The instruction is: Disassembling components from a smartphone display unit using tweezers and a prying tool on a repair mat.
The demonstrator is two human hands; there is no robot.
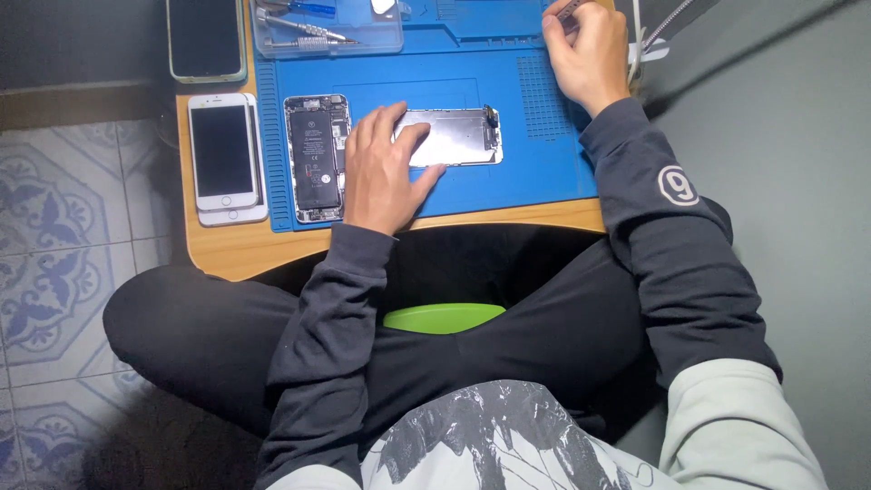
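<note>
Steadying a detached phone screen panel [454, 137] flat on the blue mat [544, 172] near the surface's front edge, the left hand [381, 168] is pressing open-palmed while the right hand [585, 54], closed on a small tool [570, 9], is working at the far right corner, suggesting a disassembly step calling next for the tool brought to the panel.

Right hand [588, 56] hides its tool's [570, 9] cut-off end.

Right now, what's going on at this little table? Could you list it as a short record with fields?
surface: blue work mat on a small wooden table
left hand: flat on a detached phone screen panel
right hand: at the mat's far corner, fingers closed on a small tool
beside left hand: opened phone body, insides showing
off mat: white phone, dark phone
far edge: clear tray of tools
</note>
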